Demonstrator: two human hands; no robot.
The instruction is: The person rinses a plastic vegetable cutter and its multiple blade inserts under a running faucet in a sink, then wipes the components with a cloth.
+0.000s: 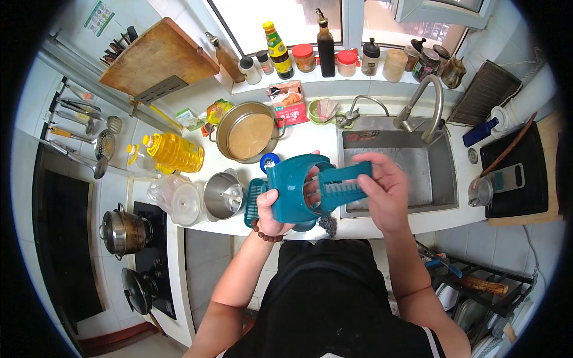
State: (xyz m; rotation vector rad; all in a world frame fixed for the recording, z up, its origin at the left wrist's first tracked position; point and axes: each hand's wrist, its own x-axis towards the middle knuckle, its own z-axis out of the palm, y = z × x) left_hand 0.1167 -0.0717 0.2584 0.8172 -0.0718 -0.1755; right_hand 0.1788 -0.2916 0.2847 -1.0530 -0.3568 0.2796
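Observation:
My left hand [267, 214], with a bead bracelet at the wrist, grips a teal plastic housing [288, 188], which looks like the body of a vegetable slicer. It has a large round opening facing right. Between the thumb and fingers of my right hand [386, 190] is the end of a long teal toothed part [345, 179]. The other end of that part meets the opening; whether it is joined there I cannot tell. Left of the housing lies a teal slotted piece [255, 201] on the counter. A dark mesh scrubber [328, 225] sits by the counter's front edge.
A steel sink [418, 179] with a faucet [429, 107] is at right. Behind and left stand a steel pot [217, 134], a steel processor bowl [212, 197], a plastic container [186, 203] and an oil jug [179, 152]. Bottles line the sill. A stove [156, 255] is further left.

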